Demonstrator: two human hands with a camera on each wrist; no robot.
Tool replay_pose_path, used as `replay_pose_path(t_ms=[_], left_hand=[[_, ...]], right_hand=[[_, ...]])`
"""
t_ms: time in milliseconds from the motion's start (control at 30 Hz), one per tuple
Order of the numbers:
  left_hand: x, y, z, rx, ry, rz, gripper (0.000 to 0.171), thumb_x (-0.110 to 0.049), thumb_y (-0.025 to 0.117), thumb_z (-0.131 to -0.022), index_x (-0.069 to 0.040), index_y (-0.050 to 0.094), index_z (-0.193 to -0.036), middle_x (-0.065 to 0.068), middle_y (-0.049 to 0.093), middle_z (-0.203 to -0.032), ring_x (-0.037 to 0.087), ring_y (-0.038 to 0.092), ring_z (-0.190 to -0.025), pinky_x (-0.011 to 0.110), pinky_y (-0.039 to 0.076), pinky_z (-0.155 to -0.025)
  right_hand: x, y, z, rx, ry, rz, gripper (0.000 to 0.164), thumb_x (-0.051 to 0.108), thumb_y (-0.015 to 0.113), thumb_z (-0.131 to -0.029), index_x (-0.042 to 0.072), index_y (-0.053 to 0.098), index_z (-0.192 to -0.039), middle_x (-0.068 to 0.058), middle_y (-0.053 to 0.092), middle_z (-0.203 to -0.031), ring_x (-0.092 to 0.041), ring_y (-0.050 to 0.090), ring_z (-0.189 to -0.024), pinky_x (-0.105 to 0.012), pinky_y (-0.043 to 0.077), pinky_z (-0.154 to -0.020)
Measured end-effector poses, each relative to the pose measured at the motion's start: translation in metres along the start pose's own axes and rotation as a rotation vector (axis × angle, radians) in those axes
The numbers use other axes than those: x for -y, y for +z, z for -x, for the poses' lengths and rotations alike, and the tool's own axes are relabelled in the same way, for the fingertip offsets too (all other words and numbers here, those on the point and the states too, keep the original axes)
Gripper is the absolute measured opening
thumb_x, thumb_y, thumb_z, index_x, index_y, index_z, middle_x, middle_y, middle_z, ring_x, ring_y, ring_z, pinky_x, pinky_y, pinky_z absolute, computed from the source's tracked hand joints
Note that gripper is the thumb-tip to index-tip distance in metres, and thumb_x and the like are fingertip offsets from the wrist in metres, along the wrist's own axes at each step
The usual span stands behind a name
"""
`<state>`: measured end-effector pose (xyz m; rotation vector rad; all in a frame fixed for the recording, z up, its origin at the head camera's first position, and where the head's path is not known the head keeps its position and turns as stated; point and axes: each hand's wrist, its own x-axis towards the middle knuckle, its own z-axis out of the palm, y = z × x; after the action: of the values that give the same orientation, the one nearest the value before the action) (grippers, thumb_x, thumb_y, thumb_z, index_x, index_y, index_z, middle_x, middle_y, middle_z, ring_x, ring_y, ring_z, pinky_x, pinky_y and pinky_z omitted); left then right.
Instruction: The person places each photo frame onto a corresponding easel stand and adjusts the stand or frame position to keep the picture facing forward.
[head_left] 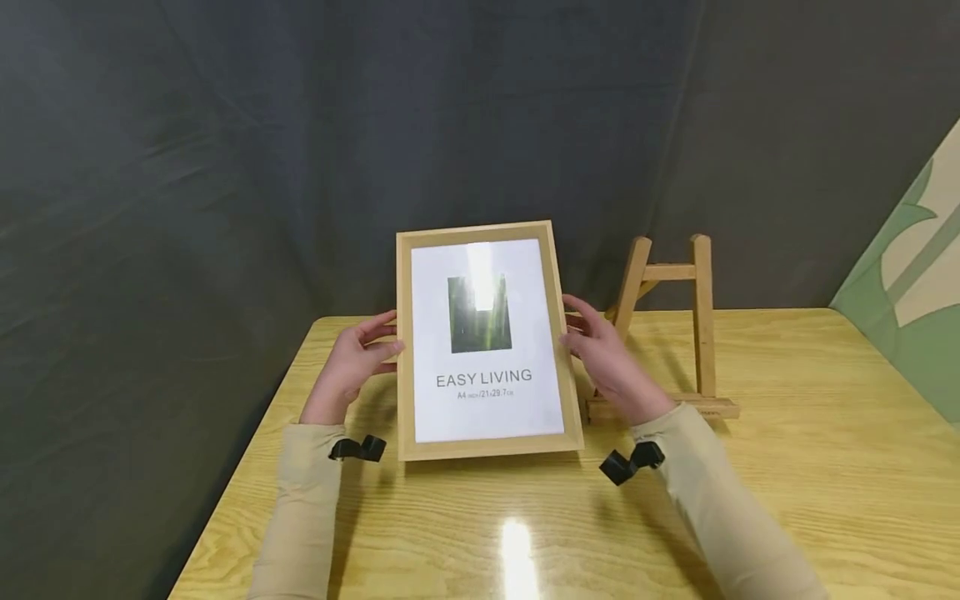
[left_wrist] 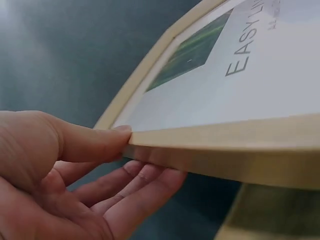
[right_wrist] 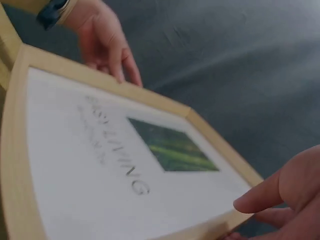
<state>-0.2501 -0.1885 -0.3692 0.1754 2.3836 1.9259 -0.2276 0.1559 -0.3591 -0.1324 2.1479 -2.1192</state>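
A light wooden picture frame (head_left: 487, 417) with a white insert reading "EASY LIVING" is held up between my two hands in the head view, tilted slightly. My left hand (head_left: 356, 362) grips its left edge. In the left wrist view, the thumb of that hand (left_wrist: 90, 180) lies on the front rim and the fingers go under the back. On the opposite edge, my right hand (head_left: 611, 362) pinches the frame. The right wrist view shows its thumb on the front border; the other fingers are partly hidden behind the frame.
A small wooden tabletop easel (head_left: 703, 325) stands to the right, close behind my right forearm. The wood-grain table (head_left: 810, 467) stretches under everything. A dark curtain (head_left: 480, 125) hangs along its back edge, and a green-and-cream patterned panel (head_left: 915, 292) is at far right.
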Motion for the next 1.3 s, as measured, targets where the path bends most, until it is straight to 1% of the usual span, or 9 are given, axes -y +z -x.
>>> replay_pose_path(t_ms=[67,133,267,400,500,667,900,1100,1300], left_hand=[[-0.007,-0.004,0.003,-0.020,0.046,0.005,0.056,-0.004,0.065,-0.091,-0.008,0.045,-0.143,0.019,0.053,-0.130,0.030,0.060,-0.105,0.044,0.055,-0.081],[-0.015,-0.006,0.007,-0.032,0.098,0.015,0.055,-0.004,0.065,-0.090,-0.008,0.046,-0.142,0.018,0.054,-0.130,0.028,0.061,-0.103,0.040,0.056,-0.079],[-0.029,-0.009,0.014,-0.038,0.217,0.054,0.054,-0.002,0.066,-0.089,-0.006,0.049,-0.140,0.020,0.055,-0.126,0.022,0.063,-0.098,0.033,0.056,-0.076],[-0.041,-0.006,0.017,-0.025,0.329,0.107,0.054,0.002,0.066,-0.088,-0.004,0.050,-0.139,0.018,0.058,-0.124,0.019,0.064,-0.096,0.031,0.057,-0.074],[-0.050,0.000,0.015,-0.008,0.404,0.138,0.054,0.004,0.066,-0.087,-0.005,0.052,-0.138,0.015,0.059,-0.124,0.020,0.063,-0.098,0.031,0.057,-0.075],[-0.065,0.017,0.010,0.013,0.502,0.183,0.055,0.008,0.068,-0.084,-0.006,0.054,-0.136,0.015,0.060,-0.124,0.024,0.063,-0.099,0.034,0.057,-0.075],[-0.077,0.048,0.002,0.033,0.566,0.254,0.054,0.012,0.066,-0.083,-0.001,0.055,-0.134,0.013,0.060,-0.125,0.026,0.062,-0.100,0.035,0.057,-0.074],[-0.081,0.076,-0.005,0.076,0.619,0.303,0.053,0.014,0.065,-0.083,0.002,0.054,-0.134,0.014,0.060,-0.124,0.027,0.062,-0.099,0.035,0.057,-0.071],[-0.082,0.097,-0.012,0.105,0.661,0.292,0.053,0.012,0.066,-0.083,0.000,0.054,-0.134,0.013,0.060,-0.122,0.030,0.061,-0.100,0.037,0.057,-0.071]], right_hand=[[0.005,0.000,0.002,-0.018,-0.073,0.041,0.061,-0.006,0.043,-0.097,0.011,0.023,-0.152,-0.022,0.036,-0.140,-0.034,0.040,-0.127,-0.045,0.037,-0.103],[0.010,0.000,0.003,-0.037,-0.132,0.066,0.061,-0.008,0.045,-0.096,0.013,0.028,-0.151,-0.019,0.038,-0.137,-0.031,0.042,-0.126,-0.037,0.041,-0.099],[0.019,-0.001,0.008,-0.055,-0.235,0.065,0.061,-0.012,0.048,-0.094,0.014,0.034,-0.148,-0.016,0.041,-0.136,-0.028,0.045,-0.124,-0.023,0.046,-0.091],[0.031,-0.007,0.017,-0.066,-0.326,0.025,0.061,-0.015,0.049,-0.092,0.011,0.038,-0.146,-0.016,0.042,-0.137,-0.027,0.047,-0.122,-0.019,0.048,-0.088],[0.041,-0.016,0.025,-0.085,-0.383,-0.013,0.060,-0.016,0.051,-0.091,0.011,0.041,-0.144,-0.016,0.043,-0.137,-0.026,0.048,-0.119,-0.019,0.048,-0.088],[0.053,-0.035,0.038,-0.117,-0.469,-0.058,0.060,-0.016,0.052,-0.090,0.012,0.045,-0.143,-0.015,0.044,-0.137,-0.024,0.049,-0.117,-0.018,0.047,-0.090],[0.060,-0.065,0.049,-0.107,-0.602,-0.154,0.060,-0.022,0.051,-0.087,0.004,0.046,-0.141,-0.018,0.047,-0.135,-0.025,0.053,-0.116,-0.021,0.048,-0.091],[0.059,-0.091,0.057,-0.133,-0.617,-0.177,0.060,-0.023,0.051,-0.086,0.002,0.046,-0.141,-0.018,0.046,-0.136,-0.024,0.052,-0.118,-0.022,0.047,-0.091],[0.053,-0.111,0.060,-0.127,-0.631,-0.257,0.061,-0.027,0.048,-0.084,-0.003,0.043,-0.141,-0.020,0.047,-0.136,-0.025,0.052,-0.119,-0.023,0.047,-0.091]])
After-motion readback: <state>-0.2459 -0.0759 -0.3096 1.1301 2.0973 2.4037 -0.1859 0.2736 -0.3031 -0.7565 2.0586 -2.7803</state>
